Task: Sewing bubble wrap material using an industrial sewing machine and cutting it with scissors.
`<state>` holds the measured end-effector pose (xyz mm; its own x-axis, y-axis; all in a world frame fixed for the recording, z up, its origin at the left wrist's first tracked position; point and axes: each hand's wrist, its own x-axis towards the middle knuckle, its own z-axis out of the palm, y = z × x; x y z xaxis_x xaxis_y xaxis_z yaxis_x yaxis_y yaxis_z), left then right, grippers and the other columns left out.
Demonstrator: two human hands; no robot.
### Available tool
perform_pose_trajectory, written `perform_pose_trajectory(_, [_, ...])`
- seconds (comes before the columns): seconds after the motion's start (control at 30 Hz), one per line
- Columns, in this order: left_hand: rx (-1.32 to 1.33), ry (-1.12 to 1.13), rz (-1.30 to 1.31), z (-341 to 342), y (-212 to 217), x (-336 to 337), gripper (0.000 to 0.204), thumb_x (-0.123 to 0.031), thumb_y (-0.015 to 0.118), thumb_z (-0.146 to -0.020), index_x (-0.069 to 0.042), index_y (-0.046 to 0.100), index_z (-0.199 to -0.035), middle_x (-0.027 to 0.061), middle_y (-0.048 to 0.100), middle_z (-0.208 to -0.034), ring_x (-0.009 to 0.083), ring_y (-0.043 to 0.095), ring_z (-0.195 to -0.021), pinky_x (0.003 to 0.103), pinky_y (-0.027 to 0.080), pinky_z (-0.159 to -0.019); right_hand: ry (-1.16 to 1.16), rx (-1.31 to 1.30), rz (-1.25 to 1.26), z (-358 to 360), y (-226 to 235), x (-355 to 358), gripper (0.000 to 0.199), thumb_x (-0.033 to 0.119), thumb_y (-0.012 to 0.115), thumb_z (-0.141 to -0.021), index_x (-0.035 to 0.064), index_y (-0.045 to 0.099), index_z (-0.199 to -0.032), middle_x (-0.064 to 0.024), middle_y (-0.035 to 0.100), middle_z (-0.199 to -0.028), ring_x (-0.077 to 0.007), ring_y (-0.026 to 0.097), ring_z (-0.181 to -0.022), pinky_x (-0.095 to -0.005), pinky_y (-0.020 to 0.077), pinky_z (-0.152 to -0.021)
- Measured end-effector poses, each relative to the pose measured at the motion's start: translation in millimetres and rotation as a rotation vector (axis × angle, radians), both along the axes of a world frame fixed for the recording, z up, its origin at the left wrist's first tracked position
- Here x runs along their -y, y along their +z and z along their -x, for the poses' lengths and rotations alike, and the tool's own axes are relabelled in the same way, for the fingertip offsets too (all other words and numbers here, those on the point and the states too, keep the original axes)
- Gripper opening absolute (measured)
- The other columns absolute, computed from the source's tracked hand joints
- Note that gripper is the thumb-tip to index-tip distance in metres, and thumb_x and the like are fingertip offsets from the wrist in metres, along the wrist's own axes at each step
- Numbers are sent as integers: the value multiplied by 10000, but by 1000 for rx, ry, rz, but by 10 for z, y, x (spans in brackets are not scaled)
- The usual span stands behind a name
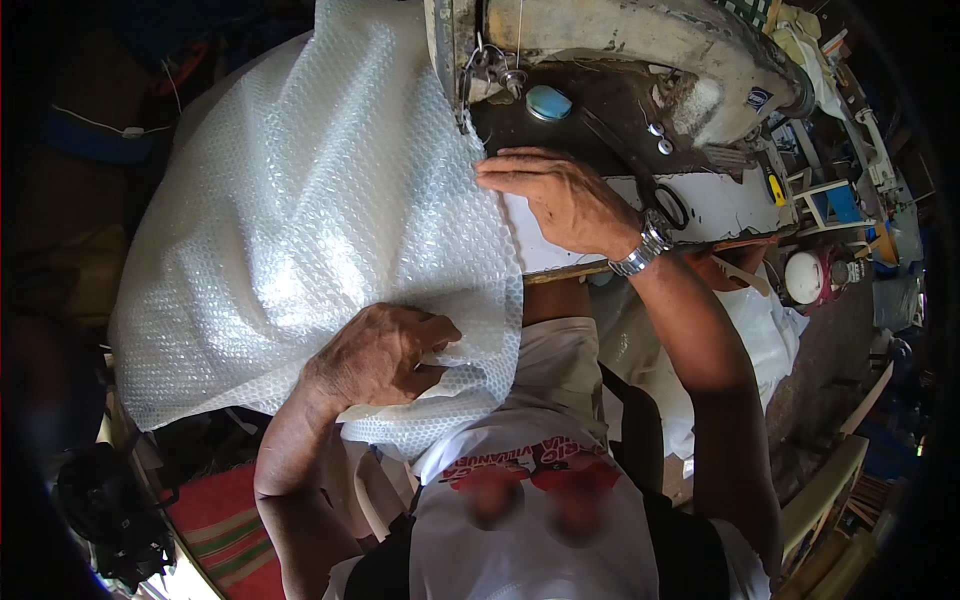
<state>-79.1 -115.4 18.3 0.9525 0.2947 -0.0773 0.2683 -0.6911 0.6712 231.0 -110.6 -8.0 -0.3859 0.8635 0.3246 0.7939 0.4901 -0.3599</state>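
A large sheet of clear bubble wrap [290, 200] spreads over the left side and hangs down toward my lap. My left hand [375, 355] is closed on a fold of it near the lower edge, fingers curled. Beside the sheet's right edge, my right hand [565, 200] lies flat with fingers stretched and together, their tips touching the wrap. A watch [645, 245] is on the right wrist. Just beyond the fingertips, the wrap's edge reaches the presser foot [463, 120] of a worn sewing machine [600, 35]. What lies beneath the foot is too small to make out.
Black-handled scissors [668, 205] lie on the white table surface [720, 205], right of my wrist. A round blue-topped tin [548, 103] and small metal bobbins [664, 146] rest on the machine bed. Farther right are a yellow-handled cutter [775, 187] and a white round container [803, 277].
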Motion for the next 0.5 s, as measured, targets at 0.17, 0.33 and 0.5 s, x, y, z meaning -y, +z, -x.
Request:
perform_pose_trajectory(0.17, [-26, -5, 13, 3, 71, -34, 389, -99, 761, -739, -20, 669, -1109, 148, 729, -865, 319, 730, -841, 419, 589, -804, -78, 194, 38, 245, 282, 122, 264, 38, 571, -886, 62, 734, -1093, -108, 681, -1282, -267, 649, -1178, -453, 460, -1108])
perform_pose_trajectory(0.33, [-90, 19, 58, -33, 73, -27, 374, -101, 758, -746, -26, 672, -1102, 143, 728, -857, 321, 730, -838, 419, 590, -810, -138, 496, 53, 484, 392, 132, 359, 50, 602, -856, 61, 742, -1187, -92, 663, -1368, -239, 641, -1228, -408, 494, -1070])
perform_pose_trajectory(0.5, [-26, -10, 16, 3, 24, -52, 361, -108, 752, -756, -31, 673, -1099, 140, 722, -843, 322, 730, -835, 420, 589, -812, 5, -175, 225, -25, 153, 6, 480, -62, 492, -855, 87, 730, -1244, -75, 686, -1351, -284, 641, -1247, -410, 474, -1105])
